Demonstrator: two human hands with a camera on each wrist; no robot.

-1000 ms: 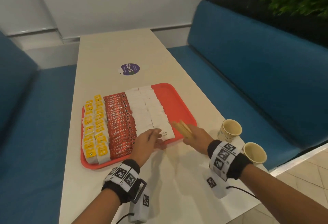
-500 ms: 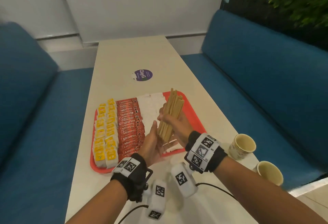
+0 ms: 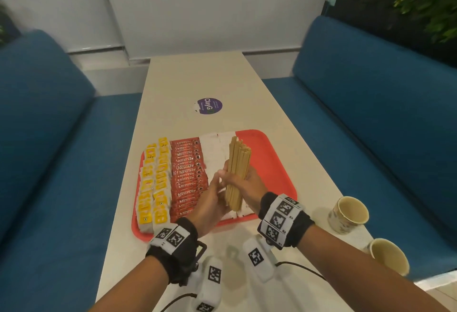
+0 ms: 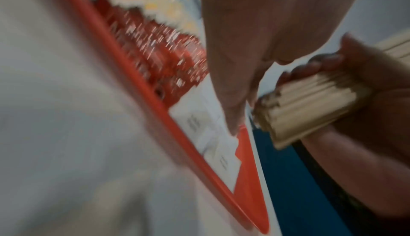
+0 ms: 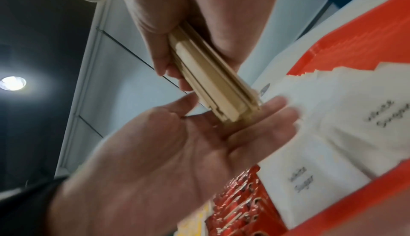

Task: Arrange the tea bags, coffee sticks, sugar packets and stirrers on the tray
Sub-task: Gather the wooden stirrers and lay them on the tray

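Note:
My right hand (image 3: 249, 185) grips a bundle of wooden stirrers (image 3: 237, 170) and holds it upright over the red tray (image 3: 277, 163). My left hand (image 3: 210, 202) is open, its palm facing the bundle's lower end. In the right wrist view the stirrers (image 5: 210, 80) butt against the flat fingers of my left hand (image 5: 166, 152). On the tray lie rows of yellow tea bags (image 3: 155, 183), red coffee sticks (image 3: 188, 170) and white sugar packets (image 3: 215, 153). The left wrist view is blurred but shows the stirrers (image 4: 310, 106) and the tray's rim (image 4: 199, 160).
Two paper cups (image 3: 350, 214) (image 3: 388, 256) stand on the table's near right edge. A purple round sticker (image 3: 209, 106) lies beyond the tray. Blue benches (image 3: 371, 113) flank the long white table. The tray's right strip is bare red.
My right hand has lifted the stirrer bundle from the tray's right side and stood it upright. My left hand left the sugar packets and came to the bundle's lower end.

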